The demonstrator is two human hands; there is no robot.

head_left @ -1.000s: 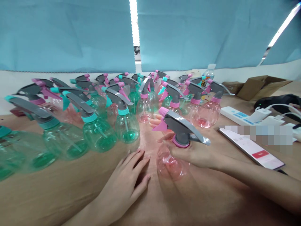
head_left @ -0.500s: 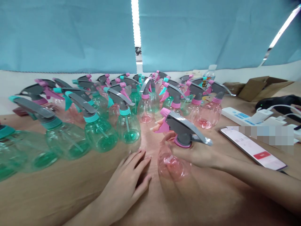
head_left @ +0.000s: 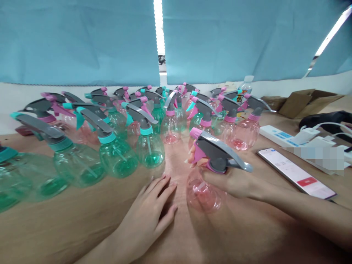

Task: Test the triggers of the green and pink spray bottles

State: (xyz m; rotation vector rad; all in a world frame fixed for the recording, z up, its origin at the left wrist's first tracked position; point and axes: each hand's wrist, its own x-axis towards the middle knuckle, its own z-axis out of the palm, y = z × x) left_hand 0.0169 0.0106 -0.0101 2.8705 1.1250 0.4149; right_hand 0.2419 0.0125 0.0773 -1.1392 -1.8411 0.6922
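Note:
My right hand [head_left: 232, 179] is wrapped round the neck of a clear pink spray bottle [head_left: 202, 192] that stands on the wooden table [head_left: 68, 223]. Its grey trigger head with pink nozzle [head_left: 217, 152] sits above my fingers, tilted a little toward me. My left hand [head_left: 150, 212] lies flat on the table just left of that bottle, fingers stretched out, holding nothing. Behind both hands stand several more spray bottles, green ones [head_left: 117, 154] mostly to the left and pink ones [head_left: 244, 132] to the right.
A phone [head_left: 295, 172] lies face up at the right of the bottle. Behind it are a white power strip [head_left: 277, 135] with chargers and cables, a dark object and an open cardboard box [head_left: 302, 101]. Blue blinds [head_left: 82, 40] hang along the back.
My right hand has tipped the pink bottle's trigger head slightly toward me and to the right. My left hand has stayed flat on the table.

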